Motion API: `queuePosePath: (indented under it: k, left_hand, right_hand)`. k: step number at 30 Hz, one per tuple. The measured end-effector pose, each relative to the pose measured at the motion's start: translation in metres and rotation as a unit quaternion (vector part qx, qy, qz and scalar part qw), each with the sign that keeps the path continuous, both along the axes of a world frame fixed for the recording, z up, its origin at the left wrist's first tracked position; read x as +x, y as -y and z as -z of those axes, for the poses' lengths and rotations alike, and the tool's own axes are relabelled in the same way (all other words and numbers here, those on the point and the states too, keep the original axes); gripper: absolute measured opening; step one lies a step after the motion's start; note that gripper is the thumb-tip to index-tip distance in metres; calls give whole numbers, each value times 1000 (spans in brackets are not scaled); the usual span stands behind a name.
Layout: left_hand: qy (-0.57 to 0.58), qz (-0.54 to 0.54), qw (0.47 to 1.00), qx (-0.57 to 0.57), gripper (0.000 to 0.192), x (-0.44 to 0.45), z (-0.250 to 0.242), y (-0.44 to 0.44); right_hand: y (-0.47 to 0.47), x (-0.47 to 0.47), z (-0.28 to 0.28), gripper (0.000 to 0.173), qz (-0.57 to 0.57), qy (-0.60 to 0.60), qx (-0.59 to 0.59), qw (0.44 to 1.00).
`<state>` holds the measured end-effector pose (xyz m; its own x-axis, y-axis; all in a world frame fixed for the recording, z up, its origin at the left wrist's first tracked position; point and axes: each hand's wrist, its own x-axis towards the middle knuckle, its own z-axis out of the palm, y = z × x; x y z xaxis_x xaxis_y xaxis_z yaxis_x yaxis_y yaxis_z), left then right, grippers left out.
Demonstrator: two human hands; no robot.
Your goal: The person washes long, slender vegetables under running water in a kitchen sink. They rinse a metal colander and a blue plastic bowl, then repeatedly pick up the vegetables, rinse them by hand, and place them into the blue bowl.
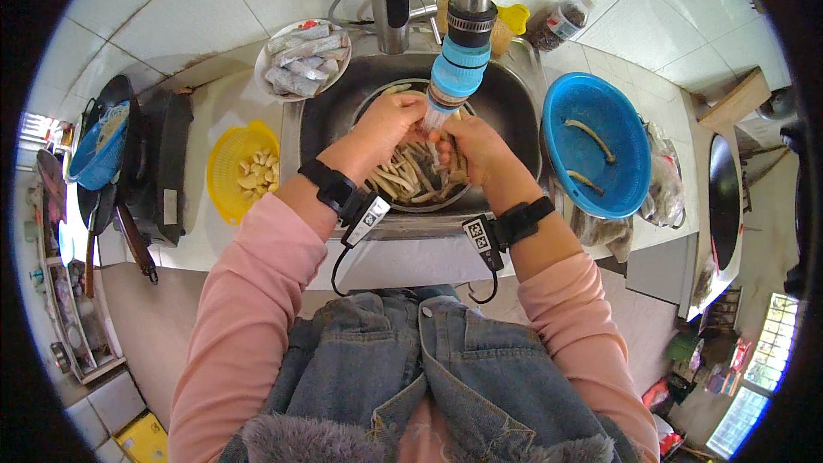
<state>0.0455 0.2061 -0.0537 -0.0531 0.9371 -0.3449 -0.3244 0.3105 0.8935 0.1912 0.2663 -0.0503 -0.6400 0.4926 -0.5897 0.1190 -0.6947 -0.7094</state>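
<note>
Both my hands are at the running water below the blue nozzle [458, 71] of the tap. My left hand [393, 119] comes to the stream from the left with curled fingers; whether anything is in them is hidden. On the other side, my right hand [479, 145] is closed around a long-stemmed mushroom [456, 164], partly covered by the fingers. Under them a round bowl [421, 208] in the steel sink [514, 93] holds many pale, long-stemmed mushrooms [398, 177]. Two more mushroom stems [590, 136] lie in a blue plastic basin [630, 170] right of the sink.
A plate [260, 67] of cut fish pieces [305, 58] stands at the sink's back left. Peeled garlic cloves [258, 172] fill part of a yellow basket [222, 170]. Further left is a black stove [164, 167]. A bottle [560, 22] leans behind the sink, near plastic bags [662, 180].
</note>
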Motion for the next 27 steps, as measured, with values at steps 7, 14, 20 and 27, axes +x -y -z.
queuePosePath:
  k: [7, 14, 20, 27]
  left_hand:
    - [-222, 107, 962, -122, 18, -43, 39, 12]
    - [-495, 308, 810, -63, 26, -66, 73, 16]
    - [-589, 347, 713, 155, 48, -52, 61, 17]
    - [-562, 500, 601, 271, 67, -19, 67, 9]
  right_hand:
    - [2, 1, -15, 18, -65, 96, 201, 973]
    - [-14, 33, -56, 20, 30, 138, 322, 936]
    - [-44, 98, -82, 28, -7, 298, 554, 778]
    - [-56, 155, -78, 49, -40, 482, 667, 567]
